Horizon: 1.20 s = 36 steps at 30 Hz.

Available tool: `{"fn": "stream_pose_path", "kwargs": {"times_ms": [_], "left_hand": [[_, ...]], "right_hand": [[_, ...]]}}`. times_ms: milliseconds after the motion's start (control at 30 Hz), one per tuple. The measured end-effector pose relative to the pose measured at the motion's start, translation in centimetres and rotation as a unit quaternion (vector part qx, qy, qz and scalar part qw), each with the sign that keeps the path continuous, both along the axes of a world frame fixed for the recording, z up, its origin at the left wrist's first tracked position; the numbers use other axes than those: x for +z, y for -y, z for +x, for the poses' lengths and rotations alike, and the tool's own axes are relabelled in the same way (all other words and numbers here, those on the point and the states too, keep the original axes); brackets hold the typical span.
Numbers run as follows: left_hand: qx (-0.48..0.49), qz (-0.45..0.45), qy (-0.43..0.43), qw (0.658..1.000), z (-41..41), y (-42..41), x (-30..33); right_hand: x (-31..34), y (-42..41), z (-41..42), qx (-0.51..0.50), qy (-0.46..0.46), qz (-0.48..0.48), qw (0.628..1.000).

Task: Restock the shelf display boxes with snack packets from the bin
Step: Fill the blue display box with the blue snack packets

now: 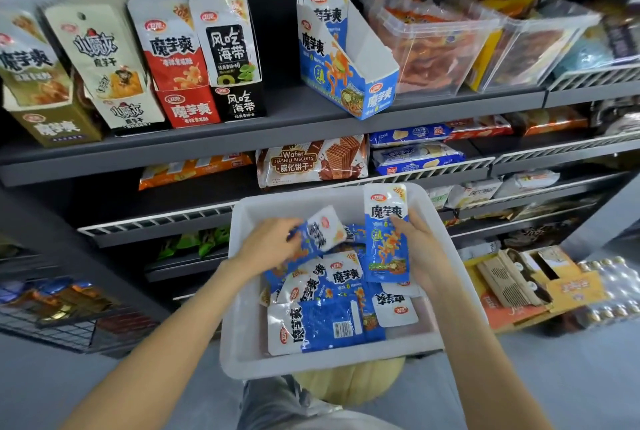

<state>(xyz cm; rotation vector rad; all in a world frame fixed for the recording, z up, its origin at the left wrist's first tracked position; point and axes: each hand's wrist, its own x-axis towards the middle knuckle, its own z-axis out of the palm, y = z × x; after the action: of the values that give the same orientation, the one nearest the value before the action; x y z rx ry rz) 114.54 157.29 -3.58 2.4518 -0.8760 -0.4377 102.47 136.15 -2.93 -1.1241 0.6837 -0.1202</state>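
A white plastic bin (242,291) sits below me, holding several blue-and-white snack packets (332,322). My left hand (266,242) pinches a tilted blue packet (322,230) just above the pile. My right hand (419,246) grips an upright blue packet (386,235) over the bin's right side. On the top shelf stands the blue display box (346,83), holding a few matching packets at its back, with its front part hollow.
Four full display boxes (138,59) line the top shelf's left. Clear tubs of orange snacks (436,34) stand right of the blue box. Wafer packs (311,161) and biscuits fill lower shelves. Cardboard boxes (533,280) lie on the floor at right.
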Motion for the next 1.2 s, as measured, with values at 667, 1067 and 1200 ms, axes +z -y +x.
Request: {"fn": "stream_pose_path", "kwargs": {"times_ms": [667,1067,1200], "left_hand": [[0.091,-0.473,-0.084,0.872,5.3,5.8,15.1],[0.182,-0.506,0.1,0.837,14.2,12.8,21.4],[0.167,-0.42,0.15,0.879,15.7,13.2,20.5]], "right_hand": [[12.5,3.7,4.6,-0.055,0.105,-0.504,0.855],[22.2,5.5,10.2,-0.183,0.374,-0.353,0.838],[22.7,5.4,12.6,-0.193,0.39,-0.344,0.832]]}}
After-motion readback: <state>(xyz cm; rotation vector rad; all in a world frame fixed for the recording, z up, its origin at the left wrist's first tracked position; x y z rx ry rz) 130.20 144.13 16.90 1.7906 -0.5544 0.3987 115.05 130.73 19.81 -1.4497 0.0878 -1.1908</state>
